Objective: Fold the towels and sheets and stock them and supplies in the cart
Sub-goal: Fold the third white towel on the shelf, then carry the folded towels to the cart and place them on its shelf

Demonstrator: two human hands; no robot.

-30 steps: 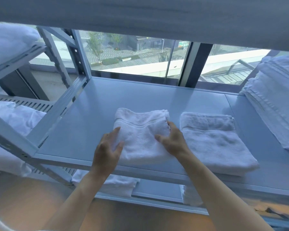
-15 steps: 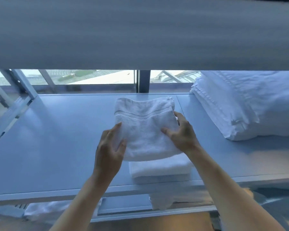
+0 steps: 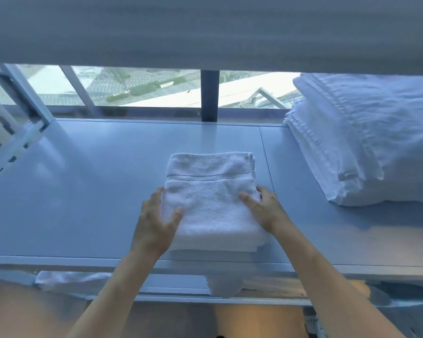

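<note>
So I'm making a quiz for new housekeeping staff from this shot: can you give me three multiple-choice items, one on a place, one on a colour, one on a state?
1. Where does the big pile of folded white sheets lie?
A. at the shelf's right end
B. at the shelf's left end
C. on the floor

2. What colour is the folded terry towel under the hands?
A. blue
B. white
C. striped green

3. How do the left hand and right hand meet the towel stack?
A. both hang clear above it
B. only one touches it
C. both rest on its sides, thumbs on top

Answers: 1 A, the pile fills the right end of the grey metal shelf. 2 B, it is plain white. 3 C, each hand flanks one side.
</note>
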